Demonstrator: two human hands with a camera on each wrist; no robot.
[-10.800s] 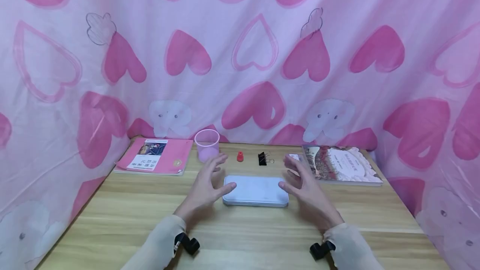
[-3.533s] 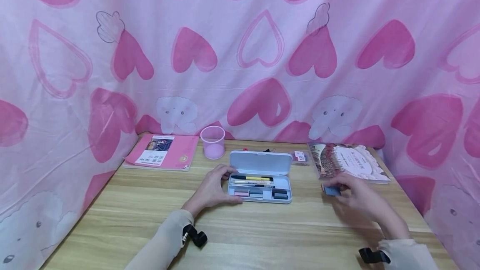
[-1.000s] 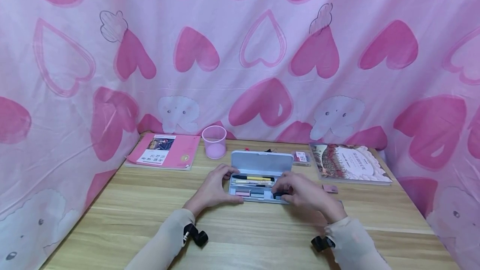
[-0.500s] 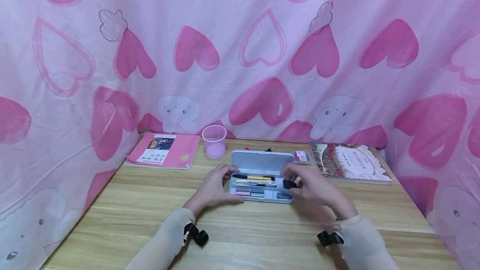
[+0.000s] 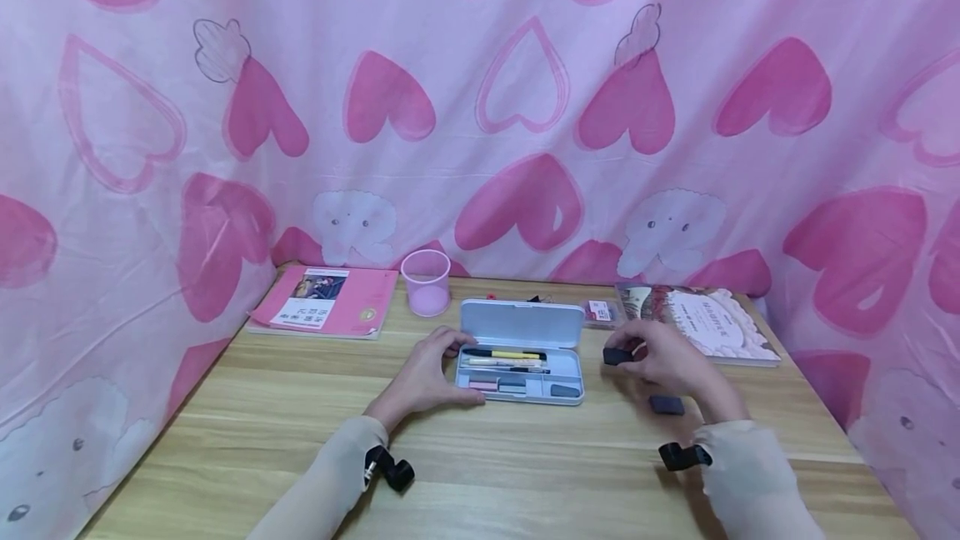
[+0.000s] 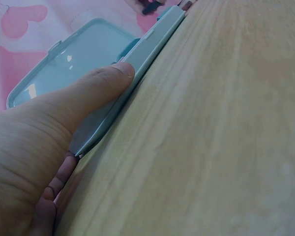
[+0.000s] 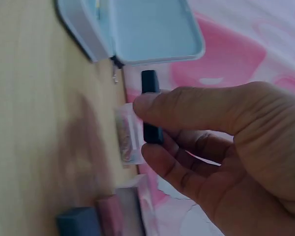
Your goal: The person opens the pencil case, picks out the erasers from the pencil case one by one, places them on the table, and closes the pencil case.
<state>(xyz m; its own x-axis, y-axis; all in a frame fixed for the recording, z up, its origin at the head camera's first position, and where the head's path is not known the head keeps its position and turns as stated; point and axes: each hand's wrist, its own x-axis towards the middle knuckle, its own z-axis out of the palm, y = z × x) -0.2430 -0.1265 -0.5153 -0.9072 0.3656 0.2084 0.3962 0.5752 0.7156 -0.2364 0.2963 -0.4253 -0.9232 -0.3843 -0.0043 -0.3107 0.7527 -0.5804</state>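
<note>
A pale blue pencil case (image 5: 525,397) lies with its lid raised in the middle of the table. My left hand (image 5: 424,380) grips its left end, thumb along the front wall. Inside are a yellow and black pen (image 5: 506,355), other pens, a pink eraser (image 5: 482,386), a grey-blue one beside it and a dark grey eraser (image 5: 564,391) at the right. Right of the case, my right hand (image 5: 663,357) pinches a black eraser (image 7: 150,129) above the table. Below that hand lie a dark blue eraser (image 5: 667,405) and a pinkish block (image 7: 109,214), hidden from the head view.
A pink cup (image 5: 427,294) and a pink book (image 5: 360,294) stand at the back left. At the back right are a small clear box (image 5: 600,312) and a picture book (image 5: 712,323). A black binder clip (image 5: 535,300) shows partly behind the lid.
Earlier the case was closed; its lid now stands up. The right hand set a blue eraser on the table, then took a black eraser from the case and moved right. The left hand stays.
</note>
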